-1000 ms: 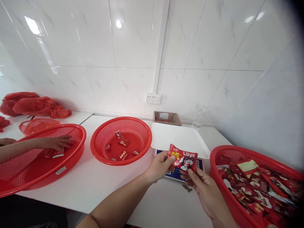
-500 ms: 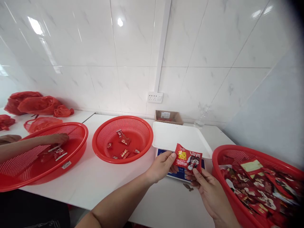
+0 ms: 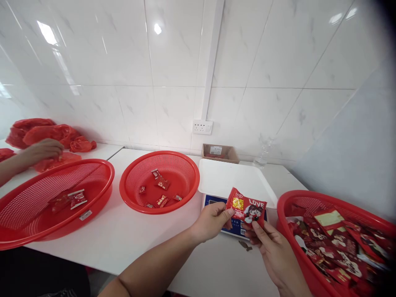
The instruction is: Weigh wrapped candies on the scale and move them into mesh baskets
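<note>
Red packet (image 3: 245, 209), pinched by left hand (image 3: 210, 222) and right hand (image 3: 274, 247).
Basket (image 3: 282, 203) at worktop (image 3: 123, 243)'s right edge heaped with wrapped pieces (image 3: 328, 243); packet's long axis sideways, print upward.

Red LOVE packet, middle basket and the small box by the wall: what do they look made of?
LOVE packet: probably thin plastic film, glossy print; it creases and catches light.
Middle basket: looks like molded plastic, semi-glossy red; smooth shiny rim, finely perforated sides.
Small box: likely cardboard, matte brown, with thin straight-edged sides; its exact type is too small to tell.
</note>
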Available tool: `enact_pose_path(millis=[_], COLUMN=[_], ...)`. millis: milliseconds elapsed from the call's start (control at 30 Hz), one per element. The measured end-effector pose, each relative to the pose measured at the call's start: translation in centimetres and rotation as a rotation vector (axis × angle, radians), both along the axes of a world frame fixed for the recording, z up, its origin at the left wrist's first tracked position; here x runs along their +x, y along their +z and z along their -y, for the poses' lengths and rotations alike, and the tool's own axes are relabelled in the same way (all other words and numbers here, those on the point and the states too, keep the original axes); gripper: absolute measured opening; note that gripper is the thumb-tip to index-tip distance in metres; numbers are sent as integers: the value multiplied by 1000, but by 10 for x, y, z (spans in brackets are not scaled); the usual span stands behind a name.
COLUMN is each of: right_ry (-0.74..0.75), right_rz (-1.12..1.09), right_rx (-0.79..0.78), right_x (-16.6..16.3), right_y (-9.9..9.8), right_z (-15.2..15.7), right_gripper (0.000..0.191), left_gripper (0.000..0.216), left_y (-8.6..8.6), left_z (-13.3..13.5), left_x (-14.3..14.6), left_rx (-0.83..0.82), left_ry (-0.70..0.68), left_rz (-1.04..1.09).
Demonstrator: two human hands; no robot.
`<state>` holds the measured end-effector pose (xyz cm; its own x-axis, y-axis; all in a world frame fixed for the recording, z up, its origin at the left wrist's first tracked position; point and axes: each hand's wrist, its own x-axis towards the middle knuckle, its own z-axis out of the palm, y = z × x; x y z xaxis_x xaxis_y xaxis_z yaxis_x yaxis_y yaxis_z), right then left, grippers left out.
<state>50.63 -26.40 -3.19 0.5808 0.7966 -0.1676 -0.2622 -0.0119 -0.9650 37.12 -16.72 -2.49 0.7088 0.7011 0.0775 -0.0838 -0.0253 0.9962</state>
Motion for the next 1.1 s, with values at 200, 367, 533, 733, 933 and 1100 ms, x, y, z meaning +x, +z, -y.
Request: enact_pose_path(millis=[200, 367, 533, 733, 933, 1100], right_ry=[69, 191, 102, -62, -126, -113], right_rz=[44, 163, 184, 307, 387, 354], right_rx=[-11, -70, -50, -103, -111, -85], right_x=[3, -1, -3, 1, 3, 3], right_y=[-5, -5, 5, 7, 3, 0], right_z=[2, 4, 3, 0, 3, 5], right_gripper=[42, 44, 47, 50, 54, 50], left_gripper=[50, 46, 48, 48, 50, 50], left_y=[9, 13, 2, 2, 9, 7], left_z=[0, -4, -3, 4, 9, 9], left_x=[-1, 1, 4, 7, 8, 9], left_rx=[-128, -213, -219, -220, -289, -267], left_ry=[56, 117, 104, 110, 119, 135], left_rz=[89, 179, 134, 177, 234, 228])
